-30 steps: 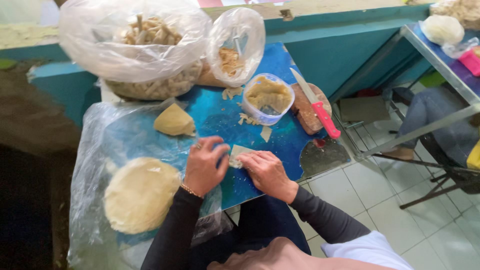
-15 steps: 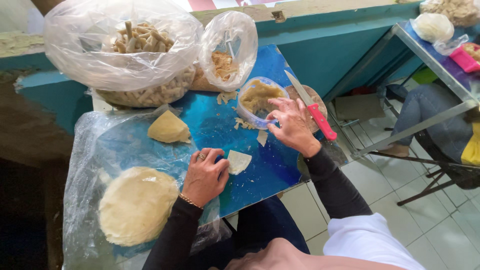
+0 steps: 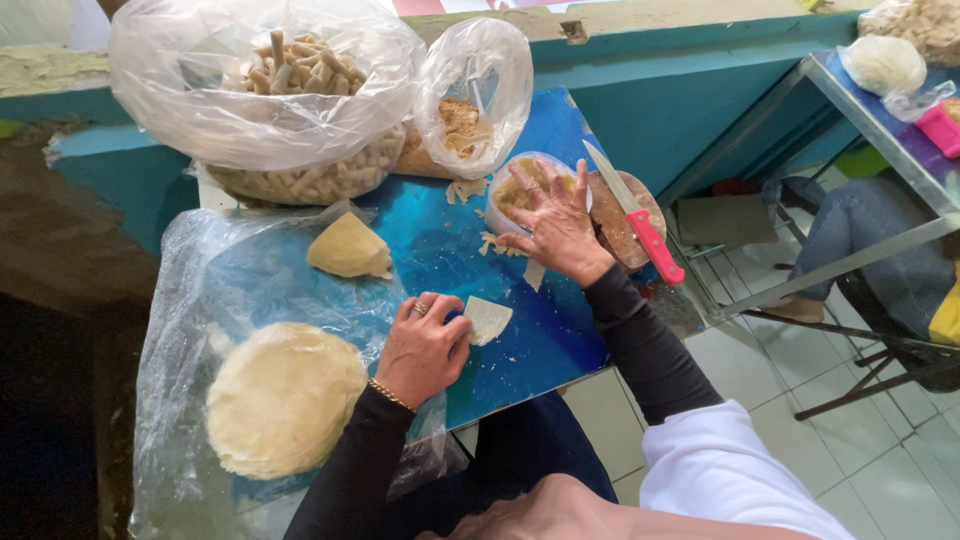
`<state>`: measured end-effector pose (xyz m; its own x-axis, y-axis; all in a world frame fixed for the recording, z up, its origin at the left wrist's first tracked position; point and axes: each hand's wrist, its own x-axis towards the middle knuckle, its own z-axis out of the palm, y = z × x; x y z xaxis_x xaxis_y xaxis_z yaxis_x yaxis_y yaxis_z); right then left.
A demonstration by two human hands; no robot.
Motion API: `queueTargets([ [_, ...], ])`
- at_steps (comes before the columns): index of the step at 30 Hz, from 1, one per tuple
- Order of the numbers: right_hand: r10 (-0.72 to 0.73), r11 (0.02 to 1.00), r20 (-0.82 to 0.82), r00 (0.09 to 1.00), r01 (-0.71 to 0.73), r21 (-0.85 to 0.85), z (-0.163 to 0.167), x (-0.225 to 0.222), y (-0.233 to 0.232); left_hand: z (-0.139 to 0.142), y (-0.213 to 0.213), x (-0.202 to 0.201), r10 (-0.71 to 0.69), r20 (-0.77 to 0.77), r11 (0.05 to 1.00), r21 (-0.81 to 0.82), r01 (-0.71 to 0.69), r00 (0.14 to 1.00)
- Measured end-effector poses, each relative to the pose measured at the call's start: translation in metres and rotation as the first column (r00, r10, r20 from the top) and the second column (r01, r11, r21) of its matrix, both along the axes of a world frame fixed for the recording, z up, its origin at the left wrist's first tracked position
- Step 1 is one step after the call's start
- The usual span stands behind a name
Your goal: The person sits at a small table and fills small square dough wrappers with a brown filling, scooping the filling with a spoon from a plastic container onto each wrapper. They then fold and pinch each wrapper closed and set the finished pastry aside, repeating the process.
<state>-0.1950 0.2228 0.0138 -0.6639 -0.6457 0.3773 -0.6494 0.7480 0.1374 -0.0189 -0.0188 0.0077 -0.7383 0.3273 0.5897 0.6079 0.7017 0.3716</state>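
The left hand (image 3: 425, 345) presses curled fingers on a thin, floppy wrapper piece (image 3: 488, 319) lying on the blue table (image 3: 440, 250), best lifted gently by its edge, while the right hand (image 3: 555, 225) spreads open over the filling bowl (image 3: 520, 190).

Blue table (image 3: 560, 340), loaded.
Far edge: two bags, filling bowl (image 3: 520, 190). Right edge: board with knife (image 3: 640, 225). Near-left corner: wrapper stack (image 3: 283, 398). Near edge: wrapper piece (image 3: 488, 318).

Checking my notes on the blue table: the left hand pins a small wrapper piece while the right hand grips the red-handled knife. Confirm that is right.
Not quite. The right hand is spread over the bowl of filling, not on the red-handled knife, which lies untouched beside it. The left hand does pin the small wrapper piece, as the head view shows.
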Motion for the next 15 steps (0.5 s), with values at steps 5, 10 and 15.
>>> queueTargets([
  [5,-0.133,0.991,0.025,0.991,0.134,-0.024,-0.016,0.013,-0.003,-0.002,-0.002,0.004,-0.022,0.004,1.0,0.008,0.022,1.0],
  [10,-0.154,0.977,-0.073,0.985,0.141,-0.161,-0.019,0.024,-0.005,-0.002,-0.005,0.009,-0.016,0.016,1.0,-0.004,0.016,1.0],
  [15,-0.18,0.977,0.095,0.979,0.189,-0.1,-0.019,0.026,-0.001,-0.003,-0.004,0.012,-0.017,0.003,1.0,0.001,0.017,1.0],
])
